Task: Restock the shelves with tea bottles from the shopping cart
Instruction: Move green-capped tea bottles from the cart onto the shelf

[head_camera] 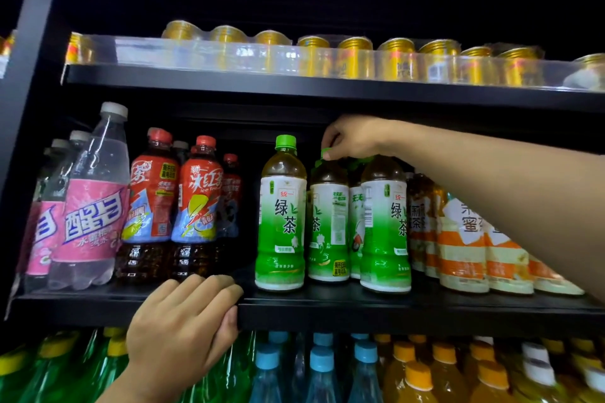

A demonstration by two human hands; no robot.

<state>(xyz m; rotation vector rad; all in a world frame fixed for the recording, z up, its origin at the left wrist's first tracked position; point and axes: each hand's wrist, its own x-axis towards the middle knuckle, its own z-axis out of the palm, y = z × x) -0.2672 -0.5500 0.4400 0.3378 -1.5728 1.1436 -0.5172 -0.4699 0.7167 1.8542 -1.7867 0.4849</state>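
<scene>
Several green tea bottles with green caps and green-white labels stand on the middle shelf [393, 304]. My right hand [352, 136] reaches in from the right and pinches the green cap of the second green tea bottle [329, 222], which stands a little behind the front ones. Another green tea bottle [283, 216] stands to its left and one more [384, 226] to its right. My left hand [183, 324] grips the front edge of the same shelf, fingers curled over the lip and thumb underneath. The shopping cart is out of view.
Red iced tea bottles [196, 203] and pink-labelled clear bottles [91, 206] fill the shelf's left side; orange-labelled bottles [465, 232] stand at the right. Gold cans [353, 59] line the shelf above. Green, blue-capped and orange bottles [327, 370] sit below.
</scene>
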